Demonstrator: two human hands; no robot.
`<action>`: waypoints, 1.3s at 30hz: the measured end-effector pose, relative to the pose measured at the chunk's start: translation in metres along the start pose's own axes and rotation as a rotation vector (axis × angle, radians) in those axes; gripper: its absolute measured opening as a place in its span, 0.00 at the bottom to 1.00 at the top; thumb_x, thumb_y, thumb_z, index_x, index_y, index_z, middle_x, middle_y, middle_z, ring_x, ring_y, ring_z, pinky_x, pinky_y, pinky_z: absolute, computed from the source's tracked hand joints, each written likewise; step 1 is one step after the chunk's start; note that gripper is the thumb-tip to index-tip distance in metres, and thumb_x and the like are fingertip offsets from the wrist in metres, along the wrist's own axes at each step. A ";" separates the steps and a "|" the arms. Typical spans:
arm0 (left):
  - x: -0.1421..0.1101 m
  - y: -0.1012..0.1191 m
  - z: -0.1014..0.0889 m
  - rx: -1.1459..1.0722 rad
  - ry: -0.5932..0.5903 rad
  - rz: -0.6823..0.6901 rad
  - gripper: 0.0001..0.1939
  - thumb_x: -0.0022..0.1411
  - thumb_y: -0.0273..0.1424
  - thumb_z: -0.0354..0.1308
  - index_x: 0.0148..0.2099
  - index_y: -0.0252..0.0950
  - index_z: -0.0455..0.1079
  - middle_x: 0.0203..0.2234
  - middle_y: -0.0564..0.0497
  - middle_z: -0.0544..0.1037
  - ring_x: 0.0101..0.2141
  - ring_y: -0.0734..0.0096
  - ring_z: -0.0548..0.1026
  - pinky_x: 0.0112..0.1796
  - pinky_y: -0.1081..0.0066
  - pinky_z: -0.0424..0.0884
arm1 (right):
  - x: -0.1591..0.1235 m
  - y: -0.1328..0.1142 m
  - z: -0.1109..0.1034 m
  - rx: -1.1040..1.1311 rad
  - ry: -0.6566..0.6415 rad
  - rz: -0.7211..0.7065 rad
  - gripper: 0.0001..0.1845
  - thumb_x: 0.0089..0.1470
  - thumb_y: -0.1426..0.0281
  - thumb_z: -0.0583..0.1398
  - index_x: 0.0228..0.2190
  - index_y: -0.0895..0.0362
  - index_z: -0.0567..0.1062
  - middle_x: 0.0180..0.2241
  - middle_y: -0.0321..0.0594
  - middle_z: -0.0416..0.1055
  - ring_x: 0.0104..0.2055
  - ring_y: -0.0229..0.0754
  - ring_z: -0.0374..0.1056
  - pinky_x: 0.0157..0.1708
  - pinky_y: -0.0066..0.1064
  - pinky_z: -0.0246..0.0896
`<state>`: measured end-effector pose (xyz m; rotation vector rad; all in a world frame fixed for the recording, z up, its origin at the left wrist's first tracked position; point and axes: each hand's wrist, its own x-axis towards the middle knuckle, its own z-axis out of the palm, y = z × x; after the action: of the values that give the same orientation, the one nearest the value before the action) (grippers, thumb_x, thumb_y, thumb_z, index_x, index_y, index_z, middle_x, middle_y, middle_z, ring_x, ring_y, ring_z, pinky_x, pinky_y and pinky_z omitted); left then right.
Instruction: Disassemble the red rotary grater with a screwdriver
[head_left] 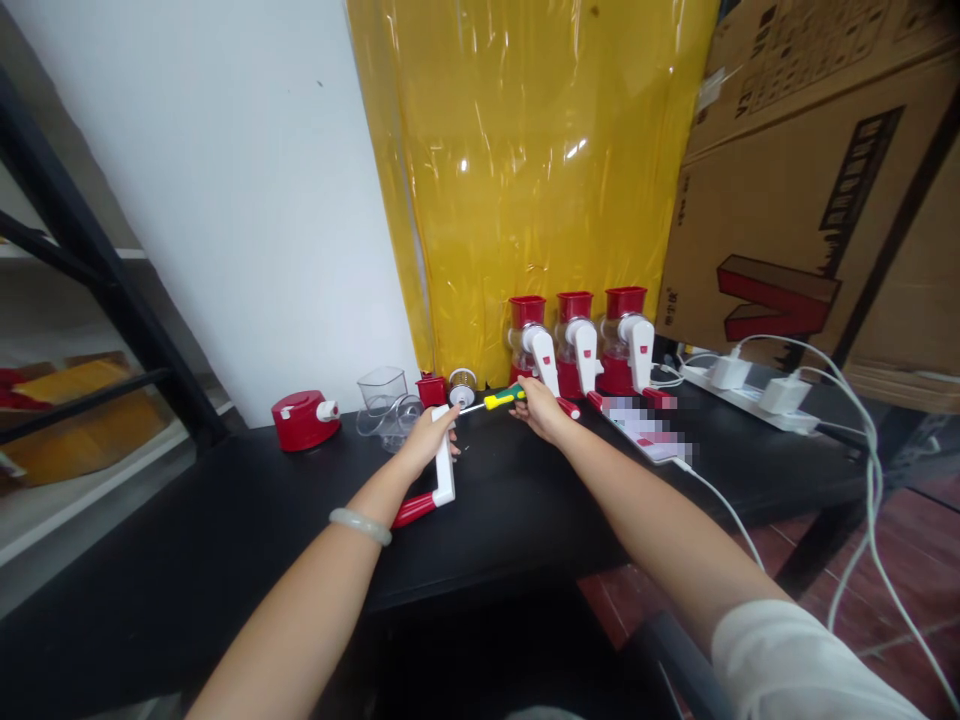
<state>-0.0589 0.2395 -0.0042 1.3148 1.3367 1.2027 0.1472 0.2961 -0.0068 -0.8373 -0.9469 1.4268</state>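
Your left hand [430, 438] holds the white crank [445, 475] with its red handle [414, 510] over the black table [517, 530], while your right hand [535, 407] is closed around the green-and-yellow screwdriver [502, 399], whose shaft [472, 409] points at the crank's upper end, near the clear plastic housing [381, 386].

On my feed, soft light is brightening the flat white panel [247, 200], while small glints are shining on the wrinkled yellow plastic sheet [540, 210]. Shadow is darkening the space beneath the black table [517, 520]. I am getting the yellow-and-green screwdriver [504, 398] fairly sharp; the brown printed cardboard box [795, 200] is stretching and blurring edgeward. Blocky pixels are masking the white rectangular phone [642, 432].
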 end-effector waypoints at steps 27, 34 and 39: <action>-0.003 0.002 0.002 0.002 0.009 -0.015 0.25 0.57 0.52 0.66 0.36 0.37 0.62 0.18 0.58 0.71 0.15 0.71 0.73 0.18 0.73 0.70 | 0.000 -0.002 0.000 0.000 -0.003 -0.001 0.12 0.62 0.64 0.57 0.28 0.53 0.63 0.12 0.23 0.51 0.14 0.29 0.47 0.22 0.23 0.62; -0.006 0.005 0.002 0.003 0.017 -0.030 0.23 0.66 0.53 0.56 0.35 0.38 0.60 0.18 0.57 0.71 0.15 0.71 0.73 0.17 0.74 0.70 | 0.003 -0.002 0.004 0.040 0.032 0.040 0.09 0.62 0.70 0.51 0.28 0.54 0.63 0.13 0.26 0.55 0.15 0.31 0.50 0.24 0.25 0.64; -0.006 0.005 0.002 0.006 0.012 -0.026 0.24 0.63 0.55 0.58 0.36 0.38 0.60 0.18 0.57 0.72 0.15 0.71 0.73 0.17 0.74 0.70 | 0.003 -0.003 0.004 0.075 0.035 0.043 0.07 0.58 0.73 0.52 0.27 0.54 0.63 0.13 0.28 0.56 0.15 0.32 0.51 0.23 0.25 0.64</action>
<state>-0.0555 0.2338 0.0005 1.2923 1.3634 1.1914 0.1443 0.2982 -0.0019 -0.8288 -0.8488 1.4710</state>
